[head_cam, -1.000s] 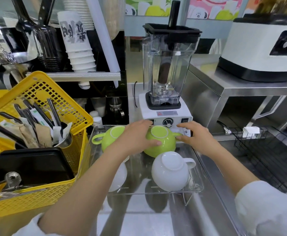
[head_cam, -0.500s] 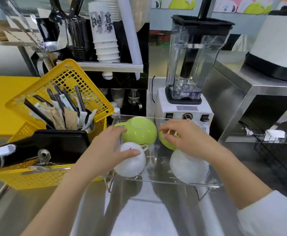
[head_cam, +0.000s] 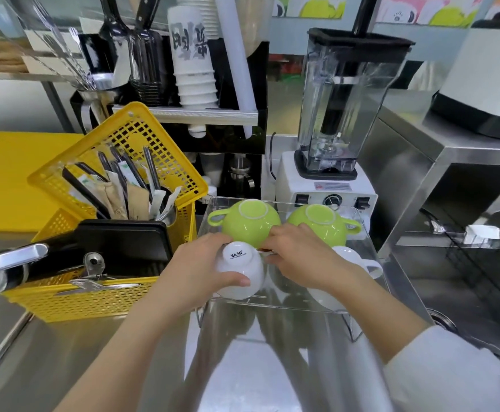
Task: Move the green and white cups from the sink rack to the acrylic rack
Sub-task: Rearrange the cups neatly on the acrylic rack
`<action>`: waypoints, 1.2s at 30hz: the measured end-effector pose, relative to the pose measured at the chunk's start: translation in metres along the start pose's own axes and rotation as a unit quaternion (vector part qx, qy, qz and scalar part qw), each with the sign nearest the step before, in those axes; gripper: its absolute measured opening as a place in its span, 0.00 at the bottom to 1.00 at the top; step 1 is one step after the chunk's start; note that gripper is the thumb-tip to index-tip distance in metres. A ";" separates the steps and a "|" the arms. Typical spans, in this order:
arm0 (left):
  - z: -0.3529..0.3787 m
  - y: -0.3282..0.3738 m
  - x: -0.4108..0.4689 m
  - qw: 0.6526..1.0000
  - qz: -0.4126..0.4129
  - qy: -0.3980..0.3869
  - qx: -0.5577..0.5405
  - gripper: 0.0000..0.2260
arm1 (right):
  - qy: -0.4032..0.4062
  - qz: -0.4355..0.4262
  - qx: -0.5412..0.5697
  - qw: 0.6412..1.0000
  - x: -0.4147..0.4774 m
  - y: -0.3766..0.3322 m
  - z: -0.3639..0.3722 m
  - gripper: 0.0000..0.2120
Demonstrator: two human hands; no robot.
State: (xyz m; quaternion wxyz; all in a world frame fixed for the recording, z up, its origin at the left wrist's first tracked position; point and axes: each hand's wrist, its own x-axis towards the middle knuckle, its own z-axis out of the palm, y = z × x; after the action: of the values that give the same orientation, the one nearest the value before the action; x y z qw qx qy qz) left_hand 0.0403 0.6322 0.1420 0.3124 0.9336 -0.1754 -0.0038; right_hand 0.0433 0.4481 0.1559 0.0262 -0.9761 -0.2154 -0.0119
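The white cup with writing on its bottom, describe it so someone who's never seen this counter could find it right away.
Start at the blender; the clear acrylic rack sits in front of it with four upside-down cups. The white cup is at the front left, held by the left hand. Unlike the other white cup and the two green ones, its base carries dark printed lettering.

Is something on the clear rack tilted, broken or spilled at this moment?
Nothing is broken or spilled. Both green cups sit upside down at the back of the rack. Only the front-left white cup is askew: it leans with its printed base toward the camera, in the left hand's grip. The right hand partly hides the other white cup.
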 end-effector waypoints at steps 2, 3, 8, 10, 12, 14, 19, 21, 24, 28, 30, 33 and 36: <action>-0.001 -0.002 0.000 1.000 0.011 -0.012 -0.016 0.27 | -0.011 0.004 0.015 1.000 -0.002 0.001 -0.002 0.05; -0.001 -0.003 0.000 0.999 0.013 -0.022 -0.026 0.28 | -0.017 0.007 0.020 1.000 -0.004 0.001 -0.003 0.06; -0.003 -0.012 0.001 0.997 -0.005 -0.045 -0.060 0.29 | -0.017 0.014 0.049 0.999 -0.011 0.001 -0.005 0.09; -0.004 -0.013 0.001 0.997 -0.002 -0.049 -0.057 0.29 | -0.015 0.017 0.052 0.998 -0.012 0.001 -0.004 0.08; -0.004 -0.013 0.000 0.997 -0.001 -0.051 -0.058 0.29 | -0.019 0.019 0.053 0.998 -0.013 0.002 -0.004 0.08; -0.005 -0.013 -0.001 0.997 0.003 -0.053 -0.058 0.29 | -0.033 0.013 0.051 0.998 -0.014 0.003 -0.005 0.08; -0.011 -0.008 -0.003 0.998 0.047 0.006 -0.047 0.28 | -0.027 0.020 0.112 0.993 -0.016 0.011 -0.014 0.11; -0.017 -0.004 0.002 0.995 0.071 0.056 -0.036 0.24 | -0.008 0.030 0.118 0.992 -0.014 0.017 -0.019 0.14; -0.027 0.004 0.026 0.995 0.070 0.061 -0.026 0.23 | 0.010 0.043 0.120 0.992 -0.008 0.024 -0.023 0.16; -0.027 0.018 0.073 0.995 0.070 -0.039 0.058 0.33 | 0.034 0.064 0.152 0.986 0.000 0.030 -0.022 0.15; -0.021 0.023 0.094 0.983 0.072 -0.099 0.139 0.38 | 0.027 0.074 0.149 0.986 0.004 0.031 -0.016 0.17; -0.011 0.023 0.116 0.955 0.066 -0.171 0.231 0.43 | 0.008 0.101 0.098 0.990 0.013 0.035 -0.007 0.22; -0.002 0.023 0.128 0.938 0.058 -0.227 0.255 0.45 | 0.014 0.112 0.070 0.991 0.019 0.037 -0.001 0.22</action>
State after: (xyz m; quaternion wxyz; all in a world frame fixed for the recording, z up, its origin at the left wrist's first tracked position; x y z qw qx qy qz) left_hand 0.1531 0.5739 0.1702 0.0155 0.9445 -0.2904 -0.1526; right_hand 0.0764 0.4221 0.1555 0.0989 -0.9895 -0.1051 -0.0075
